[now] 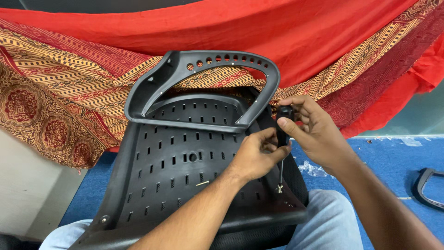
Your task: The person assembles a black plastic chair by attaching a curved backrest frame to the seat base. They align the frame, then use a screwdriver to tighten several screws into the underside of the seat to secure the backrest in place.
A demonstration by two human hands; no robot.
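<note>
Fingers of both hands, left hand [253, 156] and right hand [311, 129], closed around a black-handled screwdriver [282, 139] upright on the slotted black chair back [171, 171].

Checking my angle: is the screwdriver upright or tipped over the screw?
Nearly upright: the screwdriver stands tip-down on the screw, handle slightly tilted.

Both forearms reach forward, left hand [253, 156] and right hand [311, 130] curled together.
</note>
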